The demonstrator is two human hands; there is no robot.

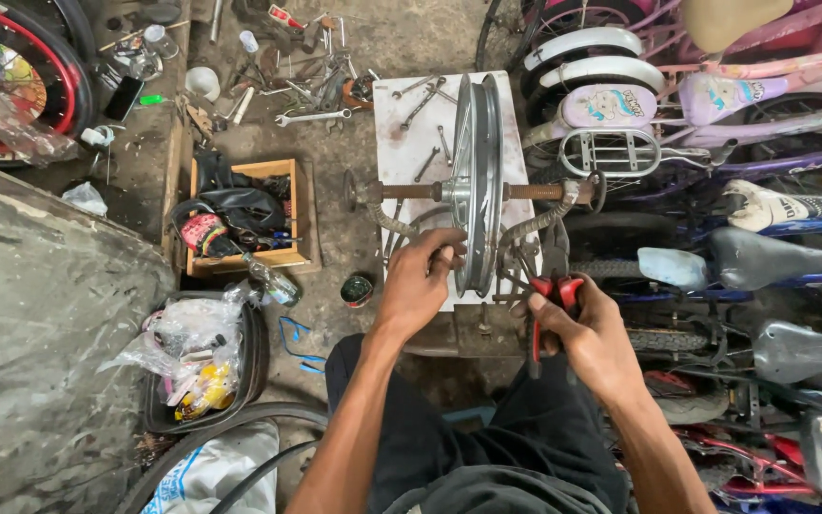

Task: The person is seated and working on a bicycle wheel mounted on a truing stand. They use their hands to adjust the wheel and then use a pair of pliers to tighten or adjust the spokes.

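A silver bicycle wheel rim (479, 171) stands edge-on in a rusty truing stand (401, 191) over a white bench top (400, 133). My left hand (419, 281) touches the rim's near left side, fingers curled on the spokes. My right hand (587, 328) grips red-handled pliers (549, 290), whose jaws point at the spokes on the rim's right side. Several spanners (422, 100) lie on the bench behind the wheel.
A row of children's bicycles (715, 105) crowds the right. A wooden box (240, 217) of parts, a small tin (357, 289), scattered tools (311, 117) and a tyre holding plastic bags (197, 352) lie on the floor at left. A concrete slab (40, 343) fills the far left.
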